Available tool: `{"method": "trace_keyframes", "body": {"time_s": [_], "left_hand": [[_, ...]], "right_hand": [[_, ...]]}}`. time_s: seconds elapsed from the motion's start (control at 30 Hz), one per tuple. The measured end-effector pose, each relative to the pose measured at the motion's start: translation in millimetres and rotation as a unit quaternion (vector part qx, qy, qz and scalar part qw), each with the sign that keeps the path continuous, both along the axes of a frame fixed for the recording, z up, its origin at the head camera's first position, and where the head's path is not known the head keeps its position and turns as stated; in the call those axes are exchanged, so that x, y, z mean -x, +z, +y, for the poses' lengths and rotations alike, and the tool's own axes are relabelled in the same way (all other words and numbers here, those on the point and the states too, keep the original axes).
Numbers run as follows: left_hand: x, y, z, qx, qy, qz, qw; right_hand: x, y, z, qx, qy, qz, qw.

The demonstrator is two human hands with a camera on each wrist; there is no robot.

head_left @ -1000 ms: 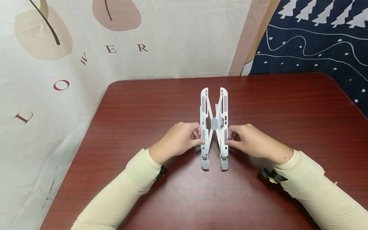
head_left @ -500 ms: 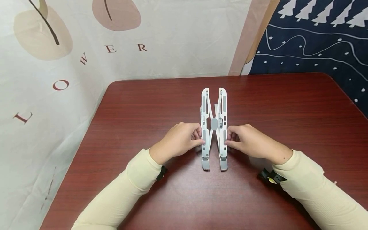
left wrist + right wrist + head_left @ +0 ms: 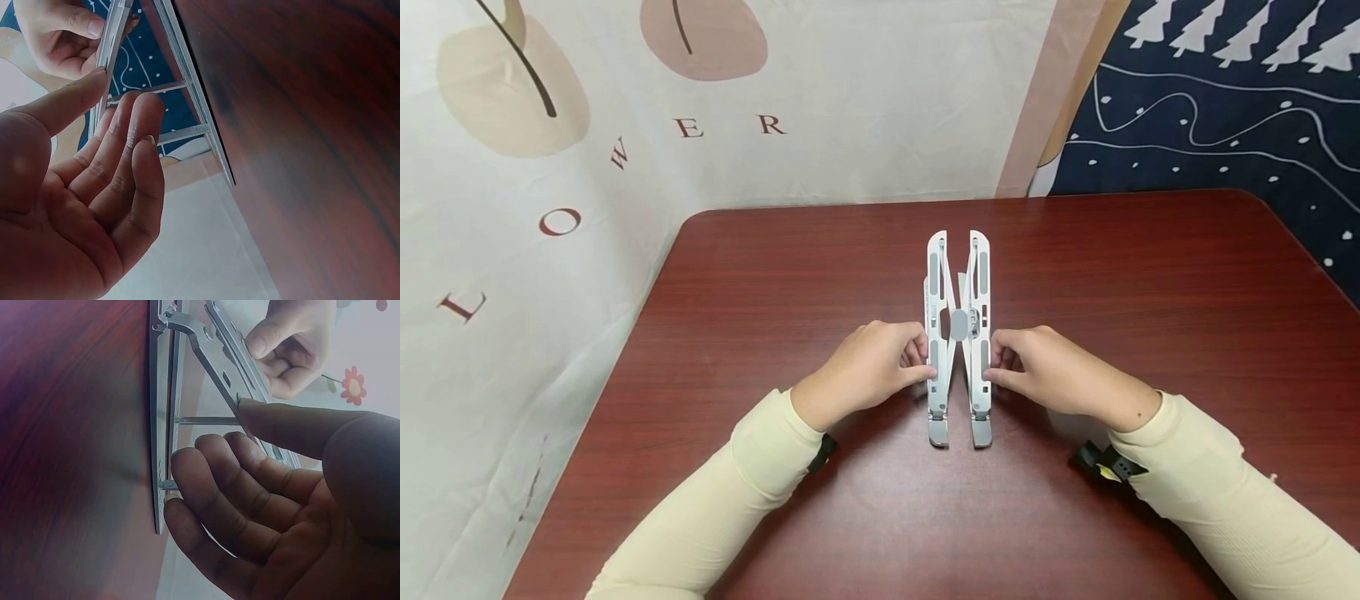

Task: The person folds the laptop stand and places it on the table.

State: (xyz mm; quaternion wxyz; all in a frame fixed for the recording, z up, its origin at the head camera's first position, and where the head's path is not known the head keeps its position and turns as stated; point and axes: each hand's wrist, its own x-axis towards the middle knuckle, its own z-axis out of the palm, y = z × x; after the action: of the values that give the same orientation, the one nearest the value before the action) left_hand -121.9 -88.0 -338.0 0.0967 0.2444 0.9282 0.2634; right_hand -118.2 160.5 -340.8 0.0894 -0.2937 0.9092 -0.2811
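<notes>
A silver folding laptop stand [image 3: 934, 354] stands on the table, its two long rails nearly parallel and joined by crossing bars at a grey centre hub [image 3: 959, 324]. My left hand [image 3: 872, 362] pinches the left rail near its front half, thumb on top and fingers curled at the outer side. Mirroring it, my right hand [image 3: 1048, 367] pinches the right rail. Both wrist views show the stand's upper rail [image 3: 212, 356] raised at a slant above its base bar [image 3: 199, 106]. Small folded-up lips [image 3: 937, 432] sit at the rails' near ends.
The dark red wooden table [image 3: 775, 275] extends around the stand. Behind it hangs a pale printed cloth [image 3: 880, 100], with a navy tree-patterned cloth [image 3: 1210, 125] at the right. Black straps [image 3: 1108, 460] are on the wrists below cream sleeves [image 3: 1195, 458].
The two rails of the laptop stand have drawn slightly closer together. Both hands have moved a little inward with them, keeping their hold.
</notes>
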Motion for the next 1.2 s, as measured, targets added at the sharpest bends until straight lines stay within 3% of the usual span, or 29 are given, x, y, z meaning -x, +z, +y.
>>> {"method": "trace_keyframes", "body": {"time_s": [1.2], "left_hand": [[-2.8,0.8,4.5,-0.003,-0.002,0.002,1.0]], "right_hand": [[-1.3,-1.0,-1.3,0.001,0.001,-0.001,1.0]]}}
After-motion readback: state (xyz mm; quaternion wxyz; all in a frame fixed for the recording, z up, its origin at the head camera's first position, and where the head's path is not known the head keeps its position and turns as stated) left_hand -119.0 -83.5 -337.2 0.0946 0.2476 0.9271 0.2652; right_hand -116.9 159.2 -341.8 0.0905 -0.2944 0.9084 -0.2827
